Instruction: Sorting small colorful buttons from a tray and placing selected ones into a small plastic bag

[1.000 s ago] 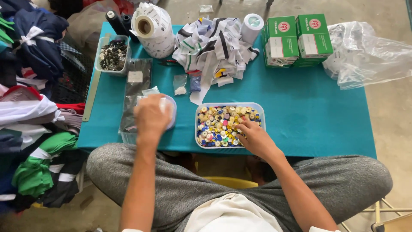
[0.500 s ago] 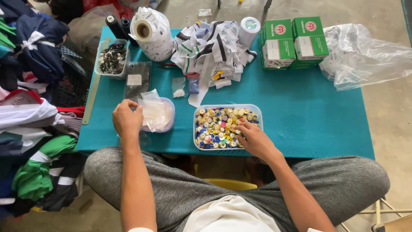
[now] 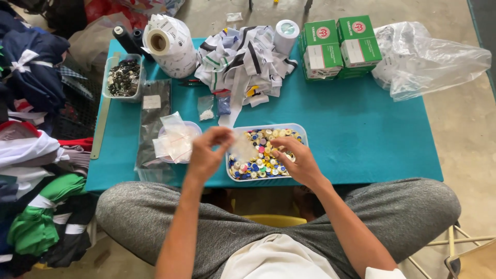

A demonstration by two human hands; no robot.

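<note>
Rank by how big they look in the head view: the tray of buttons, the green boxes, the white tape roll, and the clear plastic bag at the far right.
1. Clear plastic bag
2. Green boxes and tray of buttons: too alike to rank
3. White tape roll

A low bench [image 3: 361, 139] covered in teal cloth stands on a bare grey concrete floor [image 3: 465, 134]. Soft, even daylight falls over it, with no hard shadows. To the left, folded garments [image 3: 36, 170] in navy, white, red and green are heaped. A metal stool frame [image 3: 454, 248] shows at lower right.
</note>
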